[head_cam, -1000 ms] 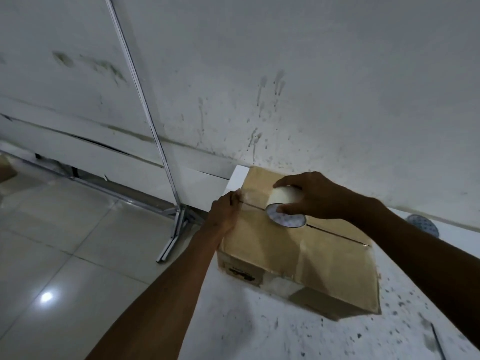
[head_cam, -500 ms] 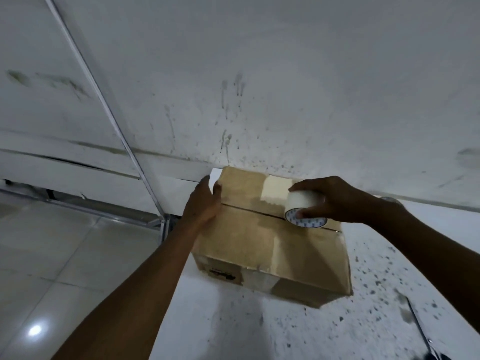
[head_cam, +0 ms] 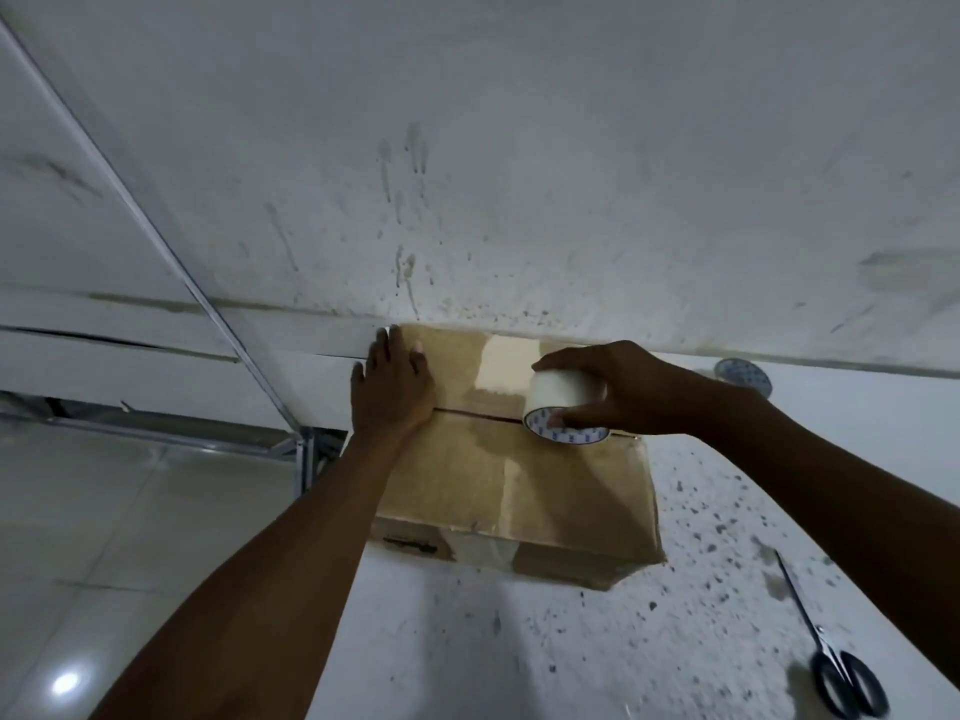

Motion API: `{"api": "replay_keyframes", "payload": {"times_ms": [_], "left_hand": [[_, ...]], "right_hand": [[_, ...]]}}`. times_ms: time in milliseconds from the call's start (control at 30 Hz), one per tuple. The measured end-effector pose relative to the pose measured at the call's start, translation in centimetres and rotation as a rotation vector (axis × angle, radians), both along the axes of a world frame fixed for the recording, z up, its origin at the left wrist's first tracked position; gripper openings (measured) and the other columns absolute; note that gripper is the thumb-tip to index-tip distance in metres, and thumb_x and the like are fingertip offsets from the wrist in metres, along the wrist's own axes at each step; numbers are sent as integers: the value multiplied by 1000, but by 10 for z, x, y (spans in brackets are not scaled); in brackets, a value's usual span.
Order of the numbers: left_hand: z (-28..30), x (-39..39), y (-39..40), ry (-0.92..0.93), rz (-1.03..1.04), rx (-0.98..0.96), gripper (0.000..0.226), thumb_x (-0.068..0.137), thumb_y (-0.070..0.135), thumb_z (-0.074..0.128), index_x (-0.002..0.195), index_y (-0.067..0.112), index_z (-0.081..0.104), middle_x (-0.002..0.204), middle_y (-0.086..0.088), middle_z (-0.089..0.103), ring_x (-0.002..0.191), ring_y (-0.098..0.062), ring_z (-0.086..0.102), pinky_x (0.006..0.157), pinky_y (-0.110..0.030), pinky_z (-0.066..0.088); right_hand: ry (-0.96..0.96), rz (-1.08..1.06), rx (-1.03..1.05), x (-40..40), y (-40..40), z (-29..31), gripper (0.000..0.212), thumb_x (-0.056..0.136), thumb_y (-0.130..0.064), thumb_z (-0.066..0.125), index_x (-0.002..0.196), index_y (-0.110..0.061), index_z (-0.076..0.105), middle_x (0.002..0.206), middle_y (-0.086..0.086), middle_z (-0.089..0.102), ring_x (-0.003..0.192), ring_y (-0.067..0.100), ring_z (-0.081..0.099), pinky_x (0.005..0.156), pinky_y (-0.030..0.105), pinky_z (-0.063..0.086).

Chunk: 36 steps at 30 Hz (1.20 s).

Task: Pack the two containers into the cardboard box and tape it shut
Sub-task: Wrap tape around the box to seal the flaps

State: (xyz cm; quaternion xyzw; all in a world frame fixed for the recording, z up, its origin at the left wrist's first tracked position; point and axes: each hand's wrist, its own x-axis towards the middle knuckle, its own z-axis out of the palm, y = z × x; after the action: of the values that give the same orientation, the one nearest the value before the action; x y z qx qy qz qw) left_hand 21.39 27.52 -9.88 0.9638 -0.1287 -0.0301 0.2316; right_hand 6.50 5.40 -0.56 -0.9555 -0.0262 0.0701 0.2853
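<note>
Cardboard box flaps closed, contents hidden, left hand pressing flat on top, right hand gripping tape roll

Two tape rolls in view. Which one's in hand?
The white tape roll on the cardboard box, gripped by the right hand. The second roll lies untouched behind, by the wall.
</note>
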Motion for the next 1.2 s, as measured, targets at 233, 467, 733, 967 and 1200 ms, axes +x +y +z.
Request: {"api": "replay_keyframes", "payload": {"times_ms": [233,467,733,967,1200], "left_hand": [[-1,1,-1,-23,-10,76,57,103,35,19,154,10,11,161,-11,14,147,-27,17,120,-45,13],[-2,0,-3,-48,-9,95,56,103,33,23,154,10,14,160,-13,17,147,-28,20,120,-46,13],[-1,-3,-3,-33,-20,113,57,103,34,19,154,11,10,161,-12,14,148,-27,17,121,-45,11],[-2,-2,-3,-39,-30,108,57,103,34,21,154,10,11,161,-12,16,147,-28,20,120,-46,14],[-1,-2,-3,-70,-38,106,56,103,31,24,153,8,15,160,-13,20,145,-29,24,119,-47,18]], "right_hand": [[-34,-124,-42,-64,-63,4,49,73,-45,75,120,-41,58,115,-17,62,93,-8,56,72,0,40],[-44,-149,97,-82,-79,-9,55,64,-54,71,115,-56,50,117,-22,61,101,-12,57,78,13,52],[-81,-91,81,-81,-91,-10,57,65,-65,65,119,-53,52,119,-25,59,104,-15,54,78,9,50],[-91,-59,28,-84,-101,-18,59,68,-55,69,124,-45,54,118,-34,52,103,-19,51,78,9,48],[-80,-38,27,-88,-108,-27,63,69,-61,63,129,-46,50,124,-36,49,111,-5,54,84,26,55]]}}
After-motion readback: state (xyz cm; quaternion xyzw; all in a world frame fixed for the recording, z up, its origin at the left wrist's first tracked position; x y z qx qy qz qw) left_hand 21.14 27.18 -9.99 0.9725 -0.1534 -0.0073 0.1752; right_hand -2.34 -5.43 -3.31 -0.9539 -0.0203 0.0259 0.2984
